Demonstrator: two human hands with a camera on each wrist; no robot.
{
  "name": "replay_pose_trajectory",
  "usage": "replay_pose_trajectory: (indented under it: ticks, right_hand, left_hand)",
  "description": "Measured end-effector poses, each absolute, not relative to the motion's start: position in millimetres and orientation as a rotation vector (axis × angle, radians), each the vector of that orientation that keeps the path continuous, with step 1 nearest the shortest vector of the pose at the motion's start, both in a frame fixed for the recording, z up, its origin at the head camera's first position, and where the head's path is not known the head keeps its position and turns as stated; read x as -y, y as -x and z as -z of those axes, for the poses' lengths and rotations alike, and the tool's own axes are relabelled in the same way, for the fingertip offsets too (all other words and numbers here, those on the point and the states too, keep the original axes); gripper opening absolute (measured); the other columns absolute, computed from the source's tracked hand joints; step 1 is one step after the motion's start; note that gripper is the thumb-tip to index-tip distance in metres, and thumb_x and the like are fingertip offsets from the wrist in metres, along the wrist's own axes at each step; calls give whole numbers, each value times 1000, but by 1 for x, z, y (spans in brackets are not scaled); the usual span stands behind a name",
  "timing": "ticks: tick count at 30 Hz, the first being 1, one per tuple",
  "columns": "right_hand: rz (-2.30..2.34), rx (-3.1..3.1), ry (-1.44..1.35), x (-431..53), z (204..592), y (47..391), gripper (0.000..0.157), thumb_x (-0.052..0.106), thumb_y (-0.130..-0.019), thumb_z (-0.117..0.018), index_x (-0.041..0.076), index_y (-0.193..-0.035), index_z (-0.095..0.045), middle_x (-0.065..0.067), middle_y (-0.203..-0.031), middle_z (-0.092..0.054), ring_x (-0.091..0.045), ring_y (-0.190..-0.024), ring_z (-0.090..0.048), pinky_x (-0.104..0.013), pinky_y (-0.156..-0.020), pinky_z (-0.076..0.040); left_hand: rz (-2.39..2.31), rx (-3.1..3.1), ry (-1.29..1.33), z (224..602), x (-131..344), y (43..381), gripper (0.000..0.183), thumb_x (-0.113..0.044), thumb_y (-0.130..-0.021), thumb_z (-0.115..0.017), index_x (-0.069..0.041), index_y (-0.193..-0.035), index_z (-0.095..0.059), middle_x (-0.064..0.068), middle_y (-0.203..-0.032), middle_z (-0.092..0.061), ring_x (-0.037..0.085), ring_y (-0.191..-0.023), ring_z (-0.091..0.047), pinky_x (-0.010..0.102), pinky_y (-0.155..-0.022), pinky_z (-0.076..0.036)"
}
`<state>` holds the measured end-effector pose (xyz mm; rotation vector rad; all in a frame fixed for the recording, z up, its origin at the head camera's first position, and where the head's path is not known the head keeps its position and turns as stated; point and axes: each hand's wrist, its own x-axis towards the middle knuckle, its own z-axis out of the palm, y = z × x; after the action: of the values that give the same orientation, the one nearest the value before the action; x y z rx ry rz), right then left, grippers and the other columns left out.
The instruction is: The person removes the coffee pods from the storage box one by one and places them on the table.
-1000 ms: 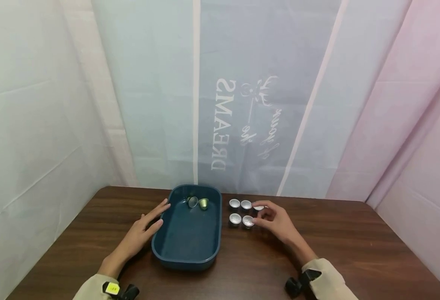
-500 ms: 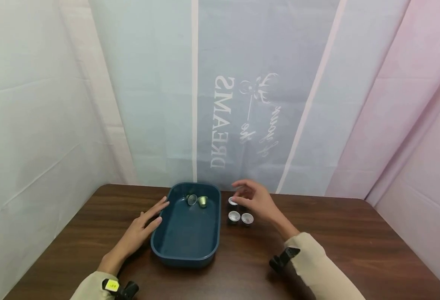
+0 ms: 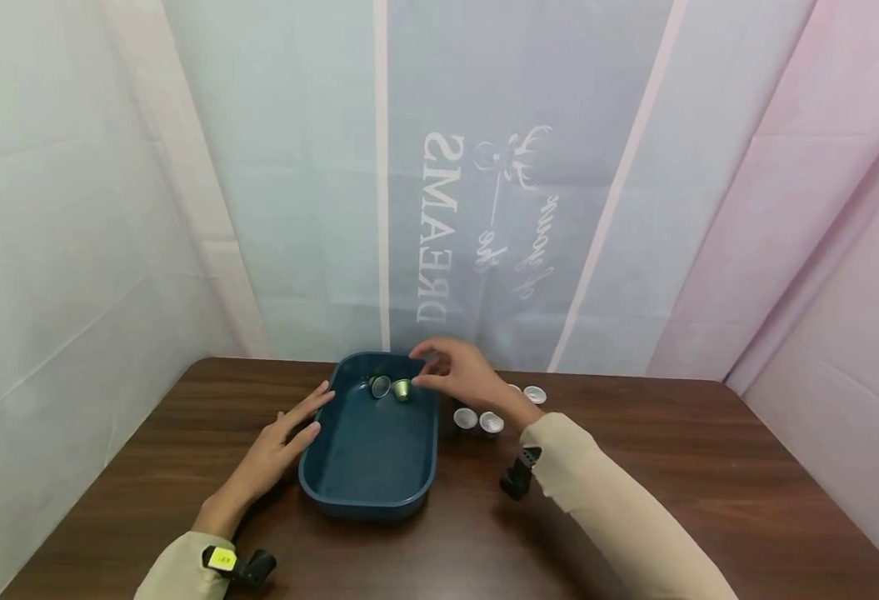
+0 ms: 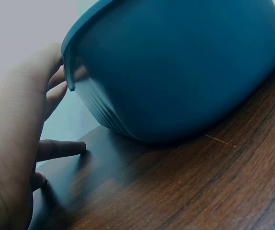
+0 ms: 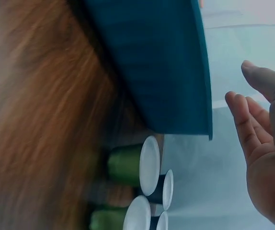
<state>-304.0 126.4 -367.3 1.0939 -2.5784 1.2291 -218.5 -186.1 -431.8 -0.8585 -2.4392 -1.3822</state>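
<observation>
Inside the blue bin (image 3: 367,467) lie green coffee capsules (image 3: 402,390), tipped over near its far end. My left hand (image 3: 265,457) rests at the bin's left side, its fingers extended to the rim; the left wrist view shows other fingertips down on the table. My right hand (image 3: 457,371) reaches over the bin's far right rim, thumb and fingers apart. In the right wrist view nothing shows between the thumb and fingertips of that hand (image 5: 267,139). Several upright capsules (image 3: 465,419) with pale lids stand right of the bin, partly hidden by the right hand and wrist.
The brown wooden table (image 3: 634,467) ends at a hanging backdrop cloth (image 3: 319,208) just behind the bin. The right forearm crosses over the table beside the standing capsules. Green and dark capsules (image 5: 125,165) stand close to the bin's outer wall.
My right hand has travelled left from the standing capsules to above the bin's far right corner, uncovering capsules at the back right. The left hand keeps its place at the bin.
</observation>
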Motion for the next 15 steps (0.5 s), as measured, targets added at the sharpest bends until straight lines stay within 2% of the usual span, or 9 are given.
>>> replay_pose_trajectory:
  ticks: [7, 15]
  right_hand:
    - [-1130, 2658, -1150, -110, 366, 314, 33, 17, -84, -76, 12, -114, -64, 0, -113, -62, -6, -84, -66, -23, -73, -53]
    - [-945, 2713, -1280, -104, 371, 321, 35, 10, -84, -74, 5, -117, -63, -8, -114, -61, -14, -83, -67, -21, -71, -53]
  left_hand:
    - [1380, 2440, 869, 422, 184, 214, 46, -2, -98, -48, -2, -143, -42, 18, -152, -28, 46, -135, -28, 78, -95, -5]
    - [1372, 2453, 859, 423, 185, 216, 46, -3, -98, -48, -3, -144, -42, 18, -152, -28, 46, -135, -28, 78, -95, -5]
